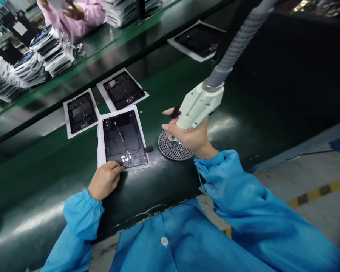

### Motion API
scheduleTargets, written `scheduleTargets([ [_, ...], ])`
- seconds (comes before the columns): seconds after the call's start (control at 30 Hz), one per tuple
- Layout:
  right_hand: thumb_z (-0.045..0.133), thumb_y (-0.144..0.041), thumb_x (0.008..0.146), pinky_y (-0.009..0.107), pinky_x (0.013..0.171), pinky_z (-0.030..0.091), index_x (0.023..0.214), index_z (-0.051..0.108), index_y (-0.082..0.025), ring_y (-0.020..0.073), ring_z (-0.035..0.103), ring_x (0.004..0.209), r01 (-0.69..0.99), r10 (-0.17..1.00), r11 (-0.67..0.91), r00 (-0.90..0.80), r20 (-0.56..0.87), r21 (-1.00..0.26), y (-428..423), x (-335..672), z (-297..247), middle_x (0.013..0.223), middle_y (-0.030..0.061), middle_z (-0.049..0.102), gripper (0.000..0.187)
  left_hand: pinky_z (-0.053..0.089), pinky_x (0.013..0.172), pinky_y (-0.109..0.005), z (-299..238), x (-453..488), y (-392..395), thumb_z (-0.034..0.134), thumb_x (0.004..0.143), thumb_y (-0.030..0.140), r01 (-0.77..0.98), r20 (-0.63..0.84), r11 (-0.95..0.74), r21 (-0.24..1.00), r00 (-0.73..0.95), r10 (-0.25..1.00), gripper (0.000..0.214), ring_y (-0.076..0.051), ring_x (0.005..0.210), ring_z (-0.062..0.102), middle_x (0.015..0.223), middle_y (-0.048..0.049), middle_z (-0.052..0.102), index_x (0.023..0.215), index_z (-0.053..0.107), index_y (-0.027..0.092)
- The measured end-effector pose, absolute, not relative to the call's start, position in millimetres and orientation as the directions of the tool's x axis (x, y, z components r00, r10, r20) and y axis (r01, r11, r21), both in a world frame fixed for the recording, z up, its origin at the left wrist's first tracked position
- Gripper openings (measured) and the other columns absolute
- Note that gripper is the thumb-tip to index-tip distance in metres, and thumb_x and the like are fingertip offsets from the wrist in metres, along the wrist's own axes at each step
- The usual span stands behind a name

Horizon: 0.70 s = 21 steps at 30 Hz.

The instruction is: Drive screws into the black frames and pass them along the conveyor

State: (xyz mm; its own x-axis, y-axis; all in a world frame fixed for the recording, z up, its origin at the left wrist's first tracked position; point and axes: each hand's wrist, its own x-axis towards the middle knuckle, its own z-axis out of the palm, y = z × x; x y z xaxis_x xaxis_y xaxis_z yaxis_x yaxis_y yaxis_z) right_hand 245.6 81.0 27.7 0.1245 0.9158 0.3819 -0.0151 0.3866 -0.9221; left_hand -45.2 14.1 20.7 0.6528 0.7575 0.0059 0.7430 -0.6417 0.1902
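Note:
My right hand (191, 138) is wrapped around a pale green electric screwdriver (201, 104), which hangs from a grey corrugated hose. Its metal lower end, partly hidden by my fingers, is over a round grey disc full of small holes (175, 147). My left hand (107, 179) is closed at the near edge of a black tablet back cover (123, 138), its fingertips bent against the corner. That cover lies on a white foam sheet (101, 147), inner side up, with a thin ribbon strip and a small metal-coloured board inside. A black tab (149, 149) sticks out at its right.
Two more tablet covers (81, 112) (124, 90) on white sheets lie beyond, and another cover (200, 39) sits farther right. Across the green bench (45, 158), stacks of sheeted parts (55, 51) stand near a co-worker's pink sleeves (92, 15). The bench edge is by my body.

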Motion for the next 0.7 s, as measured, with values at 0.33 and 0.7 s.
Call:
scheduleTargets([
  [0.33,0.070,-0.016,0.068,0.029,0.043,0.046,0.084,0.061,-0.021,0.0121,0.052,0.037,-0.077,0.924,0.371,0.136,0.359,-0.926,92,245,31,0.046,-0.0066,0.054,0.019,0.056,0.075,-0.029,14,-12,9,0.045,0.092,0.017,0.702,0.039,-0.651,0.287,0.671,0.740,0.026,-0.018,0.087,0.065,0.096,-0.0078,0.068,0.102,0.069,0.015],
  [0.7,0.068,-0.017,0.066,0.029,0.042,0.044,0.086,0.063,-0.019,0.0114,0.050,0.037,-0.054,0.950,0.298,0.114,0.290,-0.953,95,238,21,0.045,-0.0073,0.054,0.021,0.048,0.067,-0.028,15,16,35,0.063,0.087,0.034,0.924,-0.048,-0.233,0.304,0.259,0.965,0.018,-0.016,0.078,0.062,0.094,-0.0037,0.064,0.093,0.068,0.018],
])
